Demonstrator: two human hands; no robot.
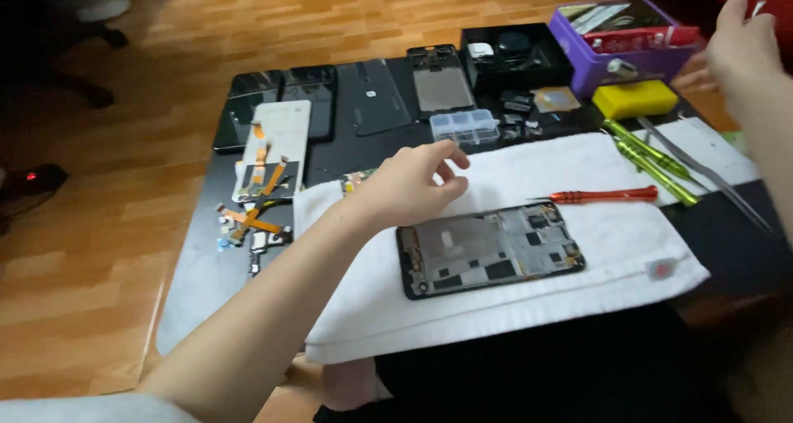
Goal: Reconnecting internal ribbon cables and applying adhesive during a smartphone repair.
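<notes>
- Phone frame (490, 248): opened handset chassis, inner side up, lying flat on the white towel (578, 307) near the front edge of the low table (190, 307); neither hand touches it.
- Left hand (409, 183): hovers just beyond the frame's far-left corner, fingers loosely curled, thumb and forefinger close together; whether they pinch a small part cannot be told. A small circuit piece (355, 179) shows just left of the wrist.
- Right hand (743, 47): raised at far right beside the purple box (615, 64), blurred, fingers spread; a thin pale item at the fingertips, grip unclear.
- Tools: red screwdriver (607, 195) on the towel just past the frame; two green drivers (648, 154) and tweezers (702, 175) to the right.
- Stores: clear parts case (465, 126) beyond the left hand; yellow block (636, 98); black tray (512, 55); dark panels (330, 101) and orange flex cables (256, 200) at left.
- Step, as judged: parts handling between frame and containers, with the frame stripped and waiting.
- Next move calls for: a fine fingertip pinch, a steady lowering onto the frame, and care not to scatter small pieces.
</notes>
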